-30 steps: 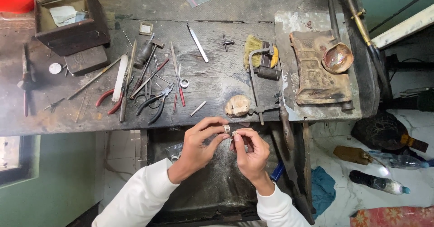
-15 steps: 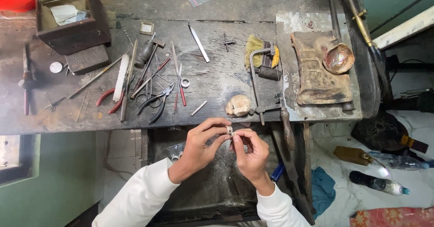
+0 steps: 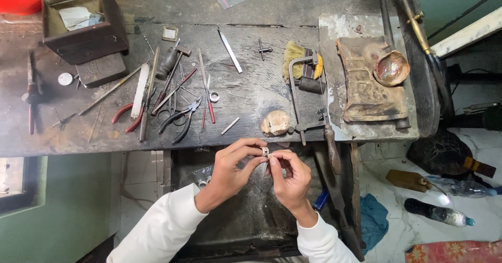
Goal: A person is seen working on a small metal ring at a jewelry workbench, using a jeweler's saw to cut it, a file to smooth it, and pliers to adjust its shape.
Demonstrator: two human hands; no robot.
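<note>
Pinched a small silver ring (image 3: 265, 152) between both hands, in the air just off the bench's (image 3: 251, 87) near edge and above the dark tray (image 3: 246, 221). Had the left hand (image 3: 230, 171) narrow on it, thumb and forefinger tips meeting at one side. Had the right hand (image 3: 290, 176) narrow on the other side, with the other fingers curled loosely. Could not tell how much of the band lay under the fingertips, since these hid most of it.

Judged the hold slight: only tips on a smooth, tiny band. Could have lost it with any uneven squeeze or twist between the two hands. Would likely have dropped into the tray, hard to spot against that dark, grimy surface. Might also have bounced off the tray's rim toward the cluttered floor at the right.

Noted the saw (image 3: 303, 95) just beside the right hand, its handle overhanging the edge. Could have knocked it with a wide move of that wrist, and pulled it down. Noted also a pale lump (image 3: 275, 121) close above the fingers, and pliers (image 3: 180, 119) and other tools farther left. Saw a second ring (image 3: 214, 96) among those tools, easy to confuse with the first if both landed on the bench.
</note>
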